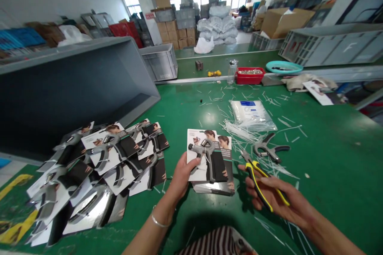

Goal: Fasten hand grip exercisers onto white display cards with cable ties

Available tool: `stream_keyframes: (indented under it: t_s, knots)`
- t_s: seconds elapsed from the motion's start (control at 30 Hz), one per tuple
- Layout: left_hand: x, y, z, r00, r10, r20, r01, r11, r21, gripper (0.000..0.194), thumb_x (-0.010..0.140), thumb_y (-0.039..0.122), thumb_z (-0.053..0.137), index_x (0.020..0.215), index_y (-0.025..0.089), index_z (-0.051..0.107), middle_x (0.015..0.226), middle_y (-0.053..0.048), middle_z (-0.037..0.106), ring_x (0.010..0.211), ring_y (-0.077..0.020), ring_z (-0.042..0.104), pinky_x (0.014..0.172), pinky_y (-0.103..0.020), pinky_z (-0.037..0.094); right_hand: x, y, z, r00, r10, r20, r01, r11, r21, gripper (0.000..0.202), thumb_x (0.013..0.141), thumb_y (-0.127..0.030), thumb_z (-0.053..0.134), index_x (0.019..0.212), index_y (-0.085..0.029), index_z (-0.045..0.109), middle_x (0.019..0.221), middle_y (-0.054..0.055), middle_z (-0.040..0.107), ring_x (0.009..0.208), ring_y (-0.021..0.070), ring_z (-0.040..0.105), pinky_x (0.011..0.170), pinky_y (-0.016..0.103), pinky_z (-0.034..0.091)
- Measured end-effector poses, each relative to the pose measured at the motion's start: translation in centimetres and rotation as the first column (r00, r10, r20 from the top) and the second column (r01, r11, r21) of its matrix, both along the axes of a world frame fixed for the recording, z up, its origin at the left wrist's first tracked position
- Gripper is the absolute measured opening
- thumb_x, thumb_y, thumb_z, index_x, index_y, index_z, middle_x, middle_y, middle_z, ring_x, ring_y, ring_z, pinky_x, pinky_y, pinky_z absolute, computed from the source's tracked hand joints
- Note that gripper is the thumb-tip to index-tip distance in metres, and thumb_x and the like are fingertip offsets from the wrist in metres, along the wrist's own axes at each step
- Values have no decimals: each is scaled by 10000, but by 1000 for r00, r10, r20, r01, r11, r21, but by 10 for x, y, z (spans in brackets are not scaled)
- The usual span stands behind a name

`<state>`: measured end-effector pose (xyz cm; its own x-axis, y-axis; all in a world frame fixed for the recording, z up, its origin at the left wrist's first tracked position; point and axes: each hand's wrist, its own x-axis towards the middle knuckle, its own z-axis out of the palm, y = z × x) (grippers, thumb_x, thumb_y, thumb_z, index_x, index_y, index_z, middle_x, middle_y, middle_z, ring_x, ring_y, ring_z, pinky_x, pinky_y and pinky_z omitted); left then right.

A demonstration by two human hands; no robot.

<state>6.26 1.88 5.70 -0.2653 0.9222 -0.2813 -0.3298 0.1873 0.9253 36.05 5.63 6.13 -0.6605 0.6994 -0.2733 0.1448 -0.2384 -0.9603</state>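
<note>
The left grip (181, 173) holds a card (196, 173) by its left edge, the thumb lying on the front next to the mounted hand squeezer (211, 159). The squeezer is grey, with two handles spreading downward from a rounded top, a metal spring across the upper part and a dark-tipped knob at the left. The card is mostly white, with small printing at the upper left, a picture of a person at the upper right and a dark area toward the lower right. It sits upright in front of the person, near the middle of the desk (179, 105), overlapping another card (214, 188) whose right and bottom edges show; whether the two touch cannot be told. The right grip (272, 193) holds yellow-and-black pliers (255, 179) loosely across the fingers, handles spread, nose pointing toward the cards but apart from them. Just beyond the pliers lies a loose squeezer (271, 152), grey and black, with white plastic ties (239, 130) scattered around it and a clear bag of ties (251, 113) behind. To the left, many carded squeezers (112, 145) overlap in a heap before a grey crate (128, 63) tipped on its side. Farther back stand a glass jar (232, 73) and a red tray (249, 81).
</note>
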Motion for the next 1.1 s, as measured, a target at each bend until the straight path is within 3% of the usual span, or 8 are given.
stream_keyframes:
  t_s: [0.07,0.13,0.27,0.33,0.4,0.77,0.97,1.1]
  knots:
    - [-2,0,-4,1000,-8,-14,8,1000,3,465,730,380,728,1120,154,616,975,-54,714,749,-164,647,676,-254,486,-11,6,12,988,115,106,-126,986,105,507,989,-400,323,1460,-232,401,1049,118,667,825,227,665,627,342,555]
    - [-4,0,-8,1000,-9,-24,9,1000,7,437,742,361,716,1115,158,612,952,-42,709,721,-151,636,662,-246,482,-23,19,24,940,111,321,-240,886,396,510,950,-374,440,1447,-261,431,1052,105,660,869,245,634,711,376,542]
    - [-6,-2,-13,1000,1,-20,-1,1000,6,379,760,336,690,1086,161,607,871,-17,691,616,-116,593,590,-220,458,-49,48,38,783,-184,594,-510,356,783,673,792,-234,606,1446,-262,451,1054,128,621,979,324,529,864,480,445]
    - [-6,-2,-15,1000,-3,-3,3,1000,2,365,769,330,678,1083,165,596,834,-3,674,572,-101,564,539,-204,433,-59,56,40,746,-223,628,-592,210,778,723,759,-201,613,1457,-256,434,1050,133,611,970,325,508,864,468,420]
    - [-6,-2,-17,1000,-11,11,11,1000,-3,364,774,330,671,1089,170,584,812,9,660,549,-96,547,502,-194,412,-65,60,41,741,-235,629,-613,145,776,726,751,-191,608,1452,-259,435,1064,135,607,964,323,503,854,448,405]
    - [-6,0,-25,1000,-24,12,24,1000,-15,410,767,360,692,1116,184,570,900,-26,681,649,-139,617,555,-214,467,-83,70,58,610,-277,742,-783,-65,619,772,771,-228,636,1482,-188,340,1264,176,569,1053,341,534,854,430,406]
    - [-7,-1,-28,999,-34,24,34,999,-16,361,776,363,688,1072,193,572,782,15,638,509,-98,537,438,-187,378,-85,84,43,540,-172,824,-811,158,564,427,829,-240,595,1243,-164,528,1073,124,666,887,264,636,701,321,453]
    - [-4,-2,-24,997,31,77,-30,1000,-7,328,758,356,702,1012,179,596,766,10,646,498,-101,533,447,-202,387,-80,56,26,625,32,780,-753,287,592,321,809,-205,586,1128,-187,560,1051,92,675,883,240,658,740,313,487]
